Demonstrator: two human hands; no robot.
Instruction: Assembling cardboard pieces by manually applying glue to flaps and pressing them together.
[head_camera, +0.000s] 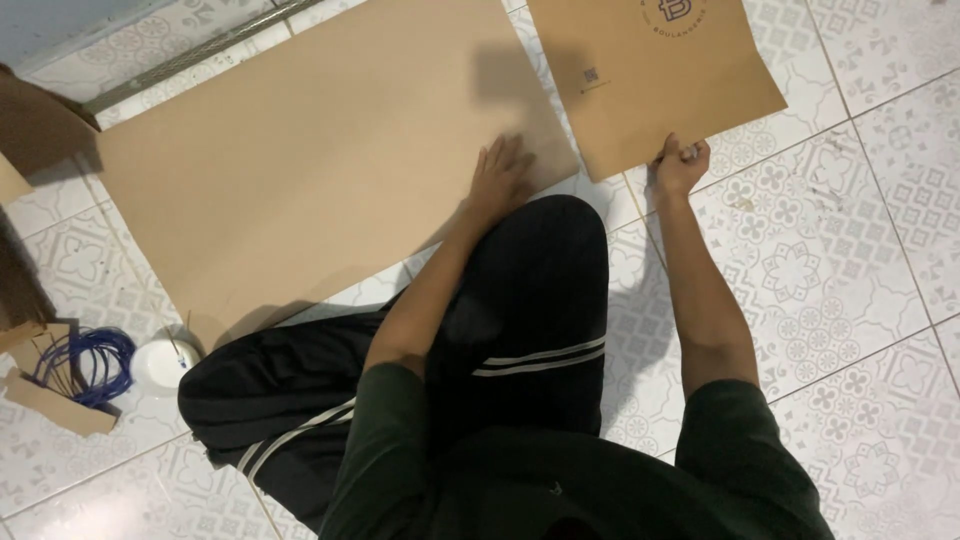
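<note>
I sit cross-legged on a patterned tile floor. My left hand (498, 176) lies flat, fingers spread, on the near right corner of a large plain brown cardboard sheet (300, 160) spread on the floor. My right hand (680, 165) pinches the near edge of a smaller brown paper sheet (655, 80) with a round printed mark near its far edge. The smaller sheet lies to the right of the big one and overlaps its right side.
At the left edge sit a coil of blue cord (85, 362) in a small cardboard piece, a white round lid or cup (160, 365), and brown cardboard scraps (30, 130). My dark trousers (480, 340) cover the floor in front of me.
</note>
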